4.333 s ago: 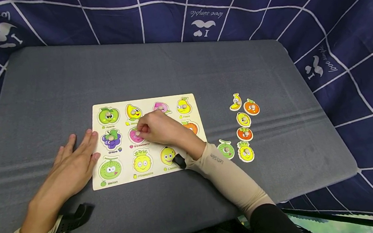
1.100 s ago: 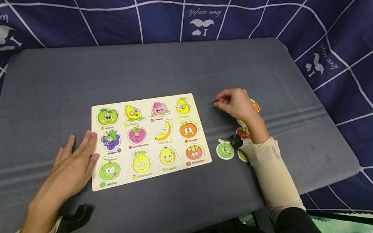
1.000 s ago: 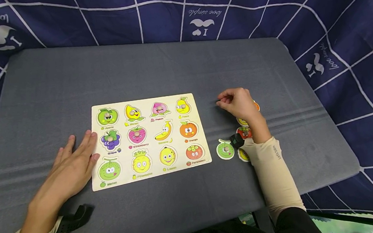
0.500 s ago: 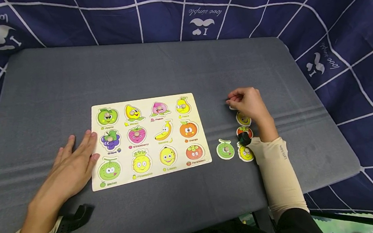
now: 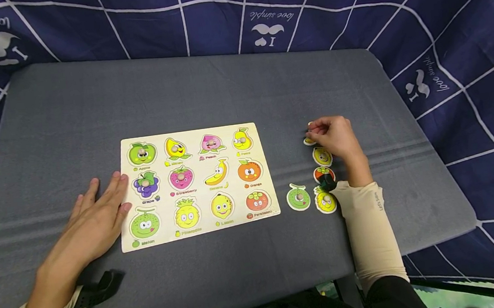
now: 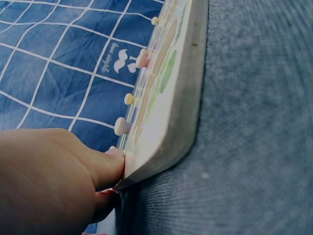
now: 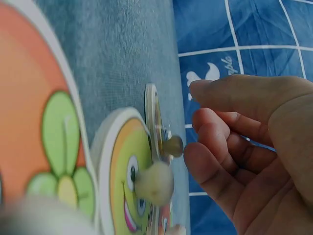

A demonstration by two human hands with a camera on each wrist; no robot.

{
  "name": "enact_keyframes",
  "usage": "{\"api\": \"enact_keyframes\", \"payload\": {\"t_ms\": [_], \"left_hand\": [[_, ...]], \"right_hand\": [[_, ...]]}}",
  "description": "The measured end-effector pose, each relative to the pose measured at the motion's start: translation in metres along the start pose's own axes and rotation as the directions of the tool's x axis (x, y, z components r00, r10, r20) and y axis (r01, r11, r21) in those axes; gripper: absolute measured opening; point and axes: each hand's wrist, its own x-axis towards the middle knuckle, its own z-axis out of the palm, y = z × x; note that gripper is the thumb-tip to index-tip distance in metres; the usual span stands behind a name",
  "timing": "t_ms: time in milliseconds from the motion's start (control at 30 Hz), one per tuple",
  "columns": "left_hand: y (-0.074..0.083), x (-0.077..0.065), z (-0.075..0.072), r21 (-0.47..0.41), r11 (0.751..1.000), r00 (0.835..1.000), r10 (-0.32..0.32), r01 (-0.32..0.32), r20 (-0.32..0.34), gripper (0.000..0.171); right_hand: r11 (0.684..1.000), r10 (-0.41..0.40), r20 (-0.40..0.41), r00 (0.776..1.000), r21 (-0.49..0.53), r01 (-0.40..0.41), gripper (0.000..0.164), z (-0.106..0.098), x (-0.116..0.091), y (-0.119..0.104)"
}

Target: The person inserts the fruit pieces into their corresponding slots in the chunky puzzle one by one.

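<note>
A wooden fruit puzzle board (image 5: 200,179) lies on the grey table. Knobbed pieces sit along its top row, and the grape (image 5: 146,185) and strawberry (image 5: 181,179) pieces in its middle row. My left hand (image 5: 89,225) lies with extended fingers against the board's left edge; its thumb touches the corner in the left wrist view. To the right of the board, my right hand (image 5: 337,137) hovers over the banana piece (image 5: 309,141), partly covering it. Its loosely bent fingers hold nothing in the right wrist view, with thumb and forefinger apart near a knob (image 7: 173,146).
Below the right hand lie a lemon piece (image 5: 322,156), a persimmon piece (image 5: 323,172), a pineapple piece (image 5: 326,201) and a melon piece (image 5: 299,197). A blue checked cloth (image 5: 215,22) surrounds the table (image 5: 204,88).
My right hand has left the strawberry piece in the board and moved right to the loose pieces. Lately it has shifted slightly further right, hiding the orange piece. The left hand stays put.
</note>
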Motion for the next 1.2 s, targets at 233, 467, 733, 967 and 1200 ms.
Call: {"api": "enact_keyframes", "payload": {"t_ms": [233, 467, 733, 967, 1200], "left_hand": [[0.0, 0.0, -0.001, -0.003, 1.0, 1.0, -0.003, 0.003, 0.004, 0.056], [0.001, 0.0, -0.001, -0.001, 1.0, 1.0, 0.001, -0.001, -0.001, 0.055], [0.001, 0.0, -0.001, 0.001, 1.0, 1.0, 0.001, -0.001, -0.011, 0.055], [0.001, -0.001, -0.001, 0.002, 1.0, 1.0, -0.002, 0.002, -0.01, 0.055], [0.001, -0.001, 0.0, 0.005, 1.0, 1.0, -0.002, 0.002, -0.016, 0.055]], "right_hand": [[0.999, 0.048, -0.023, 0.999, -0.022, -0.049, 0.014, -0.005, 0.0, 0.007], [0.996, 0.033, -0.014, 0.999, -0.077, -0.034, 0.014, -0.007, -0.001, 0.011], [0.993, 0.065, 0.029, 0.997, -0.096, -0.062, 0.016, -0.006, -0.001, 0.014], [0.991, 0.095, 0.056, 0.994, -0.099, -0.089, 0.015, -0.006, -0.001, 0.013], [0.99, 0.094, 0.057, 0.994, -0.108, -0.087, 0.015, -0.006, -0.001, 0.014]]}}
